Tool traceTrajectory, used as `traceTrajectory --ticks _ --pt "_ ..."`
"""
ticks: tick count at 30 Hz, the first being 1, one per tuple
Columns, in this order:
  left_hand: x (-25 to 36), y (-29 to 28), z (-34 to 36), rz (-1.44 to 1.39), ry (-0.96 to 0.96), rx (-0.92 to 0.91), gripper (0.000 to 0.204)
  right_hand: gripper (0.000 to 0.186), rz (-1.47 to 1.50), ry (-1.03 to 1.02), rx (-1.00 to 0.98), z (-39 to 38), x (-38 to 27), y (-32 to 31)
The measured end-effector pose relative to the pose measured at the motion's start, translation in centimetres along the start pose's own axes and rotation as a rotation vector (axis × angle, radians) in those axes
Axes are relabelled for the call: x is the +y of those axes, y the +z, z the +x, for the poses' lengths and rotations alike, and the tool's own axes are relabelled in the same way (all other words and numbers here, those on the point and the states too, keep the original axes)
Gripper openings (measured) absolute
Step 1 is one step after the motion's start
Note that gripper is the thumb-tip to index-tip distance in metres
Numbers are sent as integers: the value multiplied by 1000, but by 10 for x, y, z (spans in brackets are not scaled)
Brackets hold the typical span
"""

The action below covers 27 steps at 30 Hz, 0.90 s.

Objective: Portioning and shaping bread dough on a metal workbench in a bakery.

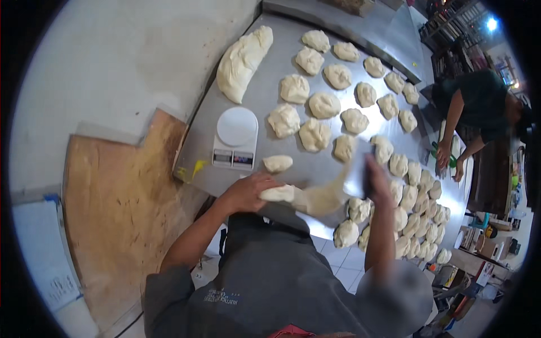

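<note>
My left hand (252, 191) is closed on the end of a long strip of dough (322, 200) at the near edge of the metal table. Blurred by motion, my right hand (378, 181) grips a flat metal dough scraper (356, 174) at the strip's far right end. A small cut piece of dough (278, 164) lies just beyond my left hand. Past it stands a white kitchen scale (235, 132) with a bare round plate. At the back left rests a large uncut mass of dough (244, 65).
Many dough pieces (324, 105) cover the table (194, 141), crowded together (420, 208) on the right. A wall and a wooden board (121, 214) stand on the left. Across the right end, another person (479, 107) bends over long dough pieces and a green object.
</note>
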<state>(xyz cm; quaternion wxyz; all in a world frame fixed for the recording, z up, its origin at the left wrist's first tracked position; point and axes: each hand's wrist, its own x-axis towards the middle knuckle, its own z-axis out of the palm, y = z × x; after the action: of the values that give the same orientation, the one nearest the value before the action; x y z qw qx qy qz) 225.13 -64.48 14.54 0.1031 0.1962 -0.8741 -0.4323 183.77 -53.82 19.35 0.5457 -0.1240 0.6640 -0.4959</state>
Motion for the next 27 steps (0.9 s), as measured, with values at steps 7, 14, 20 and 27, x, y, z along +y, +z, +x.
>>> traceTrajectory --ticks 7,14,20,27 --pt "17 53 -29 520 -191 170 92 56 -685 -214 23 31 64 -29" --pt "-26 90 -45 448 -321 296 95 56 -1097 -358 13 22 57 9" --pt "-40 86 -26 252 -271 211 97 49 -1209 -466 -82 12 62 51" --pt "-16 81 -20 478 -365 139 98 44 -1249 -322 11 -26 0 51"
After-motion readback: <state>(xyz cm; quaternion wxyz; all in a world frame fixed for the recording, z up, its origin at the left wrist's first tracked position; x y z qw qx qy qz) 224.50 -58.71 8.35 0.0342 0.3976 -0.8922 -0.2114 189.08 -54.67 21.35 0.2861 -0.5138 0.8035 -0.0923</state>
